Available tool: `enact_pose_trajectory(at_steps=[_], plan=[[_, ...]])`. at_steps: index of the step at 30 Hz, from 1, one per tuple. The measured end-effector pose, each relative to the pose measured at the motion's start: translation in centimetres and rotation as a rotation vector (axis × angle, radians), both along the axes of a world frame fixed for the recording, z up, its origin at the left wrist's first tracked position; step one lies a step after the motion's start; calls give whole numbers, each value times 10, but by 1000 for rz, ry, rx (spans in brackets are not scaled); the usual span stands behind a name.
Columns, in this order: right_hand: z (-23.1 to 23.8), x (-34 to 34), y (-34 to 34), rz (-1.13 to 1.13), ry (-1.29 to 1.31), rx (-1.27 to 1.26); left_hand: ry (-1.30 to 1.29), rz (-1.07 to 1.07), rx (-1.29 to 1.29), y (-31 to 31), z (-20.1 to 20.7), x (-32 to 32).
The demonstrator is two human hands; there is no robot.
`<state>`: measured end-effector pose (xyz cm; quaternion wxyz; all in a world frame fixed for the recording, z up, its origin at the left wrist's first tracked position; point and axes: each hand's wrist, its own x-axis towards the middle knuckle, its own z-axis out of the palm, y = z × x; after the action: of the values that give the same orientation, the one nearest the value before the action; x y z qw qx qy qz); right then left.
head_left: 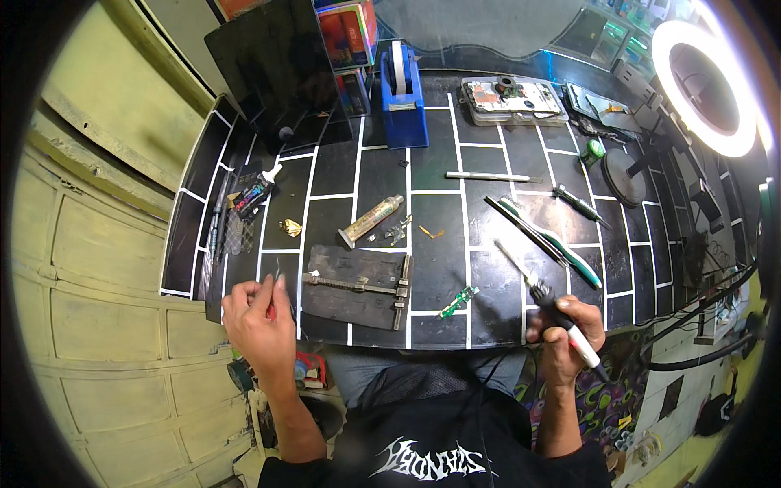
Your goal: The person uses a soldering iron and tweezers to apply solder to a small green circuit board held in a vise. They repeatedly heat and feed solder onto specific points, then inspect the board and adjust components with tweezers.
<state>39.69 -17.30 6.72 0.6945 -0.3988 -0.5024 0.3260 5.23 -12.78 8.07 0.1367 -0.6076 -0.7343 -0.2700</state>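
Note:
My right hand (565, 329) grips a soldering iron (583, 348), its metal tip slanting up and left over the tabletop. Below and left of that tip lies a small green circuit board (460, 302), touched by neither hand. At the table's near left, my left hand (259, 321) is closed in a pinch. A thin pale tip rises beyond its fingertips and a bit of red shows between the fingers; what it holds is mostly hidden. Just right of it rests a dark board holder (358, 286) with a metal clamp bar across it.
On the black, white-lined table (435, 220) lie a squeezed tube (372, 221), a toothbrush (561, 248), a slim pen-like tool (494, 176) and a screwdriver (580, 206). A blue tape dispenser (404, 114), phone parts (514, 102) and a bright ring light (704, 88) stand behind.

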Motion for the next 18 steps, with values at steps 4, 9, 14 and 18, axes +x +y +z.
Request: enact_pose_trajectory(at_steps=[4,9,14,18], plan=[[25,3,10,144,-450,6,75,-10,-54,-12,15,-5],[49,-8,25,232,-874,170,-5,-86,83,-29,38,-6],[64,-24,28,309,-1155,118,-312,-224,149,-61,58,2],[71,-41,25,360,-1185,81,-379,-313,97,-68,62,-5]])
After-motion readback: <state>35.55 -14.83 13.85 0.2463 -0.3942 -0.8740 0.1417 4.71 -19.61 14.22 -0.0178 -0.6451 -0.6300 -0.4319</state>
